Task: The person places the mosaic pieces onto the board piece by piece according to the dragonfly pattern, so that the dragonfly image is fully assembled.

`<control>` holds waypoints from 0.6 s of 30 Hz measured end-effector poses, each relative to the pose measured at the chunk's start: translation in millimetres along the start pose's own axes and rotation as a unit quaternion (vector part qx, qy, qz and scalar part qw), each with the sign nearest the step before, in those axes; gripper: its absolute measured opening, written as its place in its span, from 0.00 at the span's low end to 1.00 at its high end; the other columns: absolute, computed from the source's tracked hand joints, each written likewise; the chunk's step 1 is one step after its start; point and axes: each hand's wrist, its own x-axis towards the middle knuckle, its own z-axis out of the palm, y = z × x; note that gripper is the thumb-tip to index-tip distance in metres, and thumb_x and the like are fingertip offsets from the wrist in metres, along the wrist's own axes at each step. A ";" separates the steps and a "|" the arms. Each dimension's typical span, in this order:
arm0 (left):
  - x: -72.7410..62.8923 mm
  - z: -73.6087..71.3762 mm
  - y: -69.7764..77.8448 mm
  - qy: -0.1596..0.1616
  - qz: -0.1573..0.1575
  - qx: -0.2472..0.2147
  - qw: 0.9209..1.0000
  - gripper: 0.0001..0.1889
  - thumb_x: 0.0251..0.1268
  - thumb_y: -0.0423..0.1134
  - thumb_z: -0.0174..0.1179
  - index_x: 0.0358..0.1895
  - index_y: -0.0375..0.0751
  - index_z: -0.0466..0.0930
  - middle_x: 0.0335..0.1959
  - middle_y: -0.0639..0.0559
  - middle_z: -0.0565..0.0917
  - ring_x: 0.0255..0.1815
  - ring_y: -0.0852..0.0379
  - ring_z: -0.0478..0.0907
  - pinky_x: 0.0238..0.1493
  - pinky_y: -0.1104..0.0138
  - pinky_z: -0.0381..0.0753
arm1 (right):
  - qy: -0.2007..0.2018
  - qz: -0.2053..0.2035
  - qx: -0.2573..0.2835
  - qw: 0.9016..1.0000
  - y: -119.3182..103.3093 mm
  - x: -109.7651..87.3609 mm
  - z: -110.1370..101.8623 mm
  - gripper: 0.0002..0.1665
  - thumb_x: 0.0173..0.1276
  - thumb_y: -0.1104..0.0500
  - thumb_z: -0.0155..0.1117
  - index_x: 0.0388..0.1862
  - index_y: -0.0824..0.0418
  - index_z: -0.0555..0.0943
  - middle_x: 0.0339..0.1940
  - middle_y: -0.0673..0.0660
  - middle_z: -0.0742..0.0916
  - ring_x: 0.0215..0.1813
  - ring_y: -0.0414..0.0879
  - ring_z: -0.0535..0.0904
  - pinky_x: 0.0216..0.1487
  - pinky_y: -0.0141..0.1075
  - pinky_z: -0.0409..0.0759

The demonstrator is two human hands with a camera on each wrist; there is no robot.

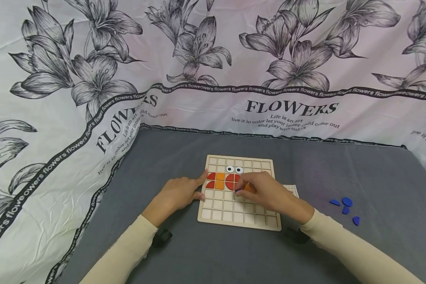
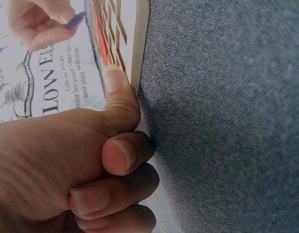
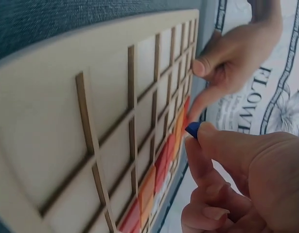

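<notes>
A pale wooden grid board (image 1: 227, 217) lies on the dark grey cloth. My left hand (image 1: 177, 193) touches its left edge with index finger and thumb spread apart; the other fingers curl beneath the palm in the left wrist view. My right hand (image 1: 266, 193) pinches a small blue piece (image 3: 193, 129) between thumb and fingertips, over the middle of the board. Set in the cells are red pieces (image 1: 211, 184), orange squares (image 1: 219, 180), a rounded red shape (image 1: 230, 182) and two googly-eye pieces (image 1: 230, 169). My right hand hides part of the colored row.
Several loose blue pieces lie to the right, among them a disc (image 1: 347, 201) and a half-disc (image 1: 335, 202). A small gridded card (image 1: 291, 189) shows partly behind my right hand. White cloth with printed flowers (image 1: 198, 43) hangs at the back and left.
</notes>
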 end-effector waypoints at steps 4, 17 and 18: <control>-0.5 -0.6 0.2 0.000 0.001 -0.003 1.000 0.45 0.71 0.60 0.63 0.87 0.57 0.56 0.48 0.39 0.89 0.43 0.49 0.85 0.38 0.53 0.81 | -0.001 0.001 -0.001 1.000 -2.0 5.8 7.8 0.04 0.71 0.57 0.77 0.42 0.50 0.89 0.34 0.41 0.88 0.24 0.35 0.70 0.30 0.32 0.73; 1.7 0.7 -1.2 0.006 0.002 -0.002 1.000 0.45 0.70 0.61 0.63 0.86 0.57 0.57 0.47 0.39 0.89 0.42 0.49 0.84 0.38 0.52 0.81 | -0.004 -0.018 -0.069 0.997 -5.5 12.4 18.9 0.03 0.71 0.58 0.77 0.42 0.52 0.92 0.38 0.42 0.87 0.41 0.35 0.83 0.45 0.35 0.83; 1.5 0.6 -1.1 0.007 0.002 -0.002 1.000 0.45 0.70 0.61 0.64 0.86 0.57 0.57 0.47 0.39 0.89 0.42 0.49 0.84 0.39 0.52 0.81 | -0.002 -0.020 -0.080 0.997 -5.8 12.6 19.5 0.03 0.70 0.58 0.77 0.41 0.52 0.92 0.38 0.42 0.86 0.40 0.35 0.82 0.44 0.34 0.82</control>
